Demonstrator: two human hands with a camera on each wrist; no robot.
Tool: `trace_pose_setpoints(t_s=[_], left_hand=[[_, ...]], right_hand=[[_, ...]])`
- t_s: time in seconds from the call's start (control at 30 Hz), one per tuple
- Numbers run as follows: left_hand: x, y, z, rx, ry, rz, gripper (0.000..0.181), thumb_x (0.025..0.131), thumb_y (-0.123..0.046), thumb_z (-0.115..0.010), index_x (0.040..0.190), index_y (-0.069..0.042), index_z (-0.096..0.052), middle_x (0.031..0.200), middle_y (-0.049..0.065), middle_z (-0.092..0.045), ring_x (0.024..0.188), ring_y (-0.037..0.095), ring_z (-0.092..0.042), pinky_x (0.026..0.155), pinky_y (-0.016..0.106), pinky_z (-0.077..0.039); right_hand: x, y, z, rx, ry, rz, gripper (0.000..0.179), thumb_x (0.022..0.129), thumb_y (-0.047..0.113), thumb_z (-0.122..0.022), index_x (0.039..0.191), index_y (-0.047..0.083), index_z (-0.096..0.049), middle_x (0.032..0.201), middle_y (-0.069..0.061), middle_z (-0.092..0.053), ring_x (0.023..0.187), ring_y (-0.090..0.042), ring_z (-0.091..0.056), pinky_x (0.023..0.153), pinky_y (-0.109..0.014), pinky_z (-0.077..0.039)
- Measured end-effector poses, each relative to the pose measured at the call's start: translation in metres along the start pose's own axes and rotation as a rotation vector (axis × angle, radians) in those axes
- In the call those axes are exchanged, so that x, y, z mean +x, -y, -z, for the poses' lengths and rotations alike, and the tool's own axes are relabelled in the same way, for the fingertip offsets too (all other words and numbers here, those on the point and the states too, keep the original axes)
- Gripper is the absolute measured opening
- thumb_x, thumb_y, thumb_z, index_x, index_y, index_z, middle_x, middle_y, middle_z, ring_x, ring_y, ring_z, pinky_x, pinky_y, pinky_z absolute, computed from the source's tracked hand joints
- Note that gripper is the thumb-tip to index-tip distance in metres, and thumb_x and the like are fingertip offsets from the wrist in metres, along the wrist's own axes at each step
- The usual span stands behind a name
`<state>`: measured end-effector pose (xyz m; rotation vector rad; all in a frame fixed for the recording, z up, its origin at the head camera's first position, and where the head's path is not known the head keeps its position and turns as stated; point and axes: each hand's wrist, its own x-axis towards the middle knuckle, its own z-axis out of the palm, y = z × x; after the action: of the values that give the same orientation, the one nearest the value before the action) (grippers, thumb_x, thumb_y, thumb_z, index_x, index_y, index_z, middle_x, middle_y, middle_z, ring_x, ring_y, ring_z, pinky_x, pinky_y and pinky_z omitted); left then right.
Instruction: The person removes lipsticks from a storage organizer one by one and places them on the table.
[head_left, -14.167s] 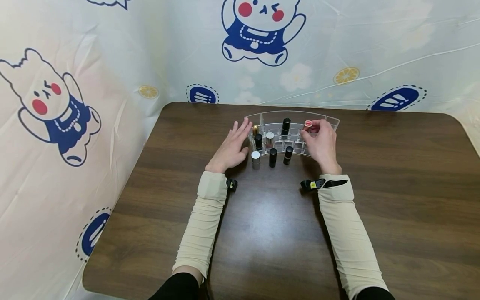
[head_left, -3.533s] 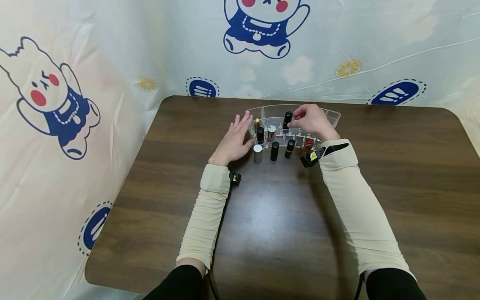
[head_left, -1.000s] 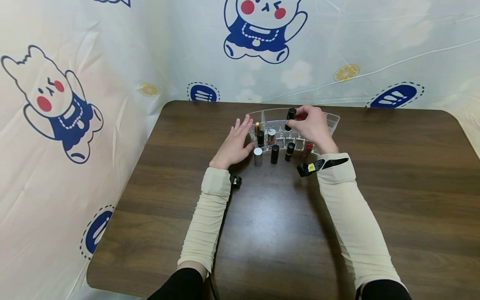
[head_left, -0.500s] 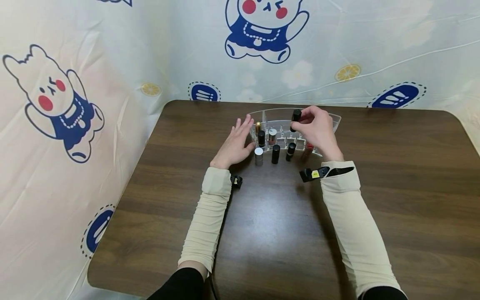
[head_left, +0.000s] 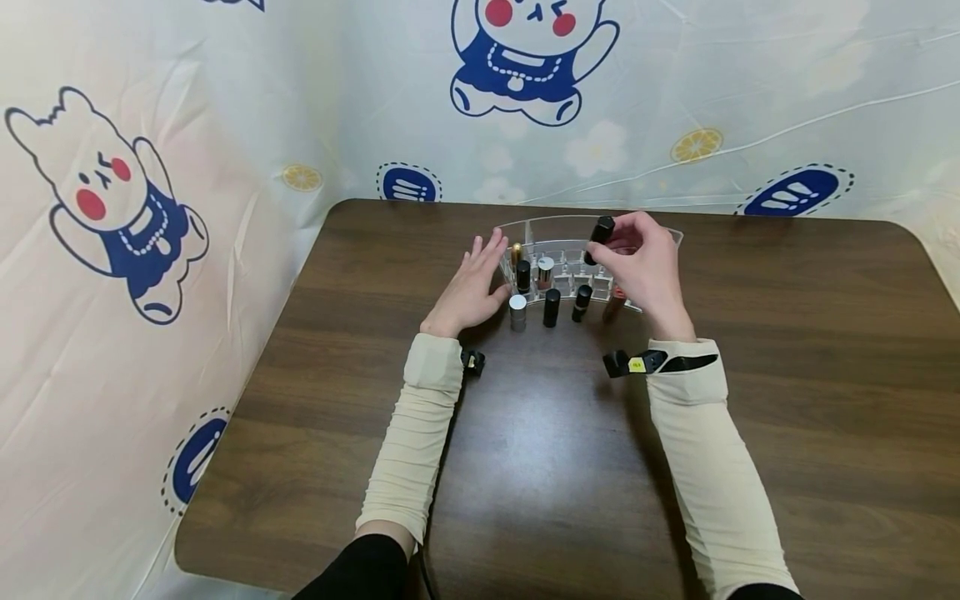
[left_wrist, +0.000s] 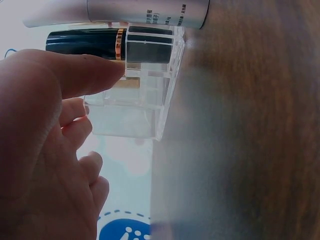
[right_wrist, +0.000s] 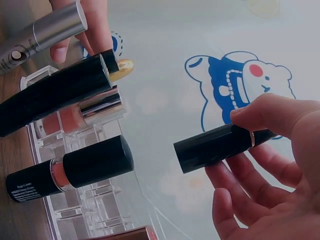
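The right hand (head_left: pixel 647 267) pinches a tilted black tube (head_left: pixel 599 238) above the clear organiser (head_left: pixel 555 244) — best straightened, away from nearer tubes (head_left: pixel 551 308) — while the left hand (head_left: pixel 468 292) (fingers loosely spread) flanks the organiser's left end.

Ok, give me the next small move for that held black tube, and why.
I'd probably lower the black tube to the table, right of the red tube: the right hand pinches it above the organizer, and the red tube and three other tubes line up in front, so that end seems the natural spot.
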<state>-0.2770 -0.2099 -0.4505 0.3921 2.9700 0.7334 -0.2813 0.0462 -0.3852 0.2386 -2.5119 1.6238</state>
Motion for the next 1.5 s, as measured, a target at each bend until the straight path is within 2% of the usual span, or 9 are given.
trace_pose_setpoints(t_s=[0.3, 0.5, 0.87, 1.17, 1.37, 1.5], left_hand=[[-0.001, -0.001, 0.000, 0.007, 0.003, -0.004, 0.074, 0.098, -0.028, -0.052, 0.157, -0.015, -0.009, 0.164, -0.003, 0.004, 0.151, 0.025, 0.008, 0.124, 0.046, -0.006], [-0.001, -0.001, 0.001, 0.002, 0.002, -0.006, 0.074, 0.098, -0.028, -0.052, 0.157, -0.015, -0.009, 0.164, -0.002, 0.003, 0.151, 0.025, 0.007, 0.124, 0.046, -0.006], [-0.001, -0.001, 0.001, -0.001, 0.006, -0.007, 0.074, 0.098, -0.029, -0.052, 0.157, -0.015, -0.009, 0.164, -0.003, 0.004, 0.151, 0.025, 0.008, 0.124, 0.046, -0.005], [-0.001, -0.001, 0.000, -0.007, 0.004, -0.006, 0.074, 0.098, -0.027, -0.052, 0.157, -0.015, -0.008, 0.164, -0.001, 0.003, 0.151, 0.025, 0.008, 0.124, 0.046, -0.005], [-0.001, 0.000, 0.000, -0.011, 0.003, -0.005, 0.073, 0.099, -0.027, -0.052, 0.157, -0.014, -0.009, 0.164, -0.001, 0.004, 0.151, 0.025, 0.008, 0.124, 0.047, -0.005], [0.000, 0.001, 0.000, -0.007, 0.003, -0.003, 0.073, 0.099, -0.027, -0.052, 0.157, -0.014, -0.009, 0.164, -0.002, 0.004, 0.151, 0.024, 0.009, 0.124, 0.047, -0.004]], right_hand=[[-0.013, 0.006, 0.001, 0.055, -0.026, 0.017, 0.030, 0.083, 0.015, -0.073, 0.106, 0.002, -0.060, 0.094, -0.006, -0.064, 0.077, -0.003, -0.057, 0.071, -0.012, -0.047], [-0.021, 0.010, -0.001, 0.087, -0.017, 0.071, 0.033, 0.083, 0.013, -0.074, 0.107, -0.003, -0.059, 0.091, -0.002, -0.060, 0.078, -0.003, -0.057, 0.073, -0.012, -0.048], [-0.033, 0.013, -0.007, 0.137, 0.013, 0.116, 0.032, 0.081, 0.010, -0.076, 0.106, -0.003, -0.060, 0.090, -0.005, -0.060, 0.078, -0.006, -0.056, 0.073, -0.013, -0.048], [-0.042, 0.018, -0.011, 0.134, 0.048, 0.143, 0.031, 0.081, 0.009, -0.076, 0.105, -0.001, -0.060, 0.090, -0.005, -0.061, 0.077, -0.006, -0.058, 0.074, -0.015, -0.050], [-0.045, 0.018, -0.014, 0.107, 0.071, 0.189, 0.029, 0.081, 0.008, -0.075, 0.103, -0.002, -0.060, 0.090, -0.008, -0.061, 0.076, -0.005, -0.059, 0.078, -0.022, -0.054], [-0.047, 0.017, -0.015, 0.102, 0.090, 0.219, 0.028, 0.081, 0.006, -0.075, 0.103, -0.002, -0.059, 0.090, -0.010, -0.063, 0.076, -0.003, -0.059, 0.077, -0.018, -0.052]])
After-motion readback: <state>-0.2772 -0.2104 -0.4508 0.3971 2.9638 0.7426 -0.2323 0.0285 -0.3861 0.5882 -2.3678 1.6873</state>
